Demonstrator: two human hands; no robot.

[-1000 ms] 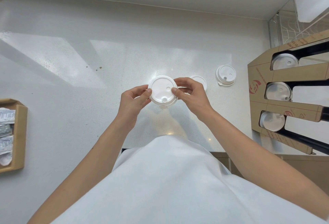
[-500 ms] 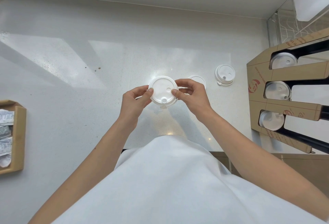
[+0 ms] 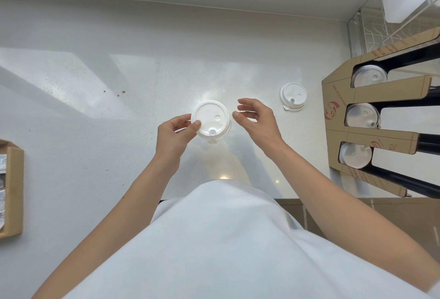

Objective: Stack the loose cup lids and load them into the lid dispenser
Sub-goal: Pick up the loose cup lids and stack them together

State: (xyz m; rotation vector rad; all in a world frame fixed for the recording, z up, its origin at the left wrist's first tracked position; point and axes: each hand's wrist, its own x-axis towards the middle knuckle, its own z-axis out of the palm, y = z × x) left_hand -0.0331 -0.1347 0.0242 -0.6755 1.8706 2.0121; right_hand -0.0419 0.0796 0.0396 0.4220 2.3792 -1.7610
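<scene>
Released by the right hand (image 3: 258, 120), the held lids (image 3: 210, 119) now sit in the left hand (image 3: 175, 135) alone; half a second ago both hands gripped them at centre frame. The right hand has drawn back to the right and hangs with its fingers spread and loosely curled, touching nothing that can be seen. The left hand pinches the white stack at its left rim, thumb on top, above the white counter (image 3: 95, 108).

This reads as the end of seating one lid on the stack, and the freed right hand seems ready to fetch the next loose one.

Counts: the held stack is more than one lid, judging by the second rim and tab showing under its lower edge, though the exact number cannot be told. One small pile of loose lids (image 3: 293, 96) rests on the counter right of centre, near the cardboard lid dispenser (image 3: 338, 118); it also looks layered. A sliver of another lid peeks out behind the right hand's fingers, mostly hidden. The dispenser, at the right edge of the frame, has three slots, and each shows a lid at its mouth. A cardboard tray (image 3: 14, 191) of packets sits at the left edge.
</scene>
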